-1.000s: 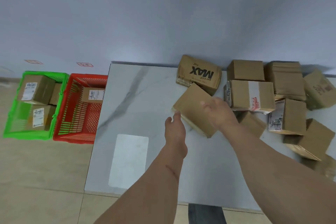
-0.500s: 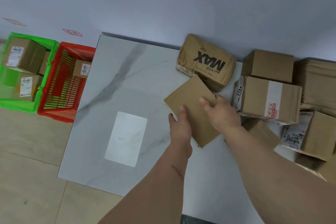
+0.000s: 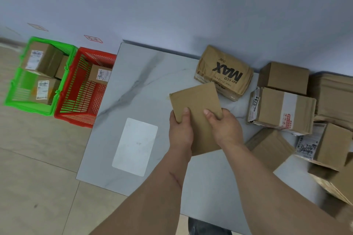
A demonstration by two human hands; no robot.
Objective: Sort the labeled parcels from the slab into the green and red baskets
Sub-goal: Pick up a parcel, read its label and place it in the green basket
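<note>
Cardboard parcel [image 3: 196, 105] in two hands (left [image 3: 180, 132], right [image 3: 226, 129]).

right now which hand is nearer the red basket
Left. The left hand grips the held parcel's left edge, on the side toward the red basket; the right hand grips its right edge, farther away.

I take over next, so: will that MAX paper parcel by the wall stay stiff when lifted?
Probably not. The MAX parcel shows creased, bulging paper wrap, so it may sag. It lies broad and flat on the slab, so tipping or rolling seems unlikely. Weight cannot be judged.
</note>
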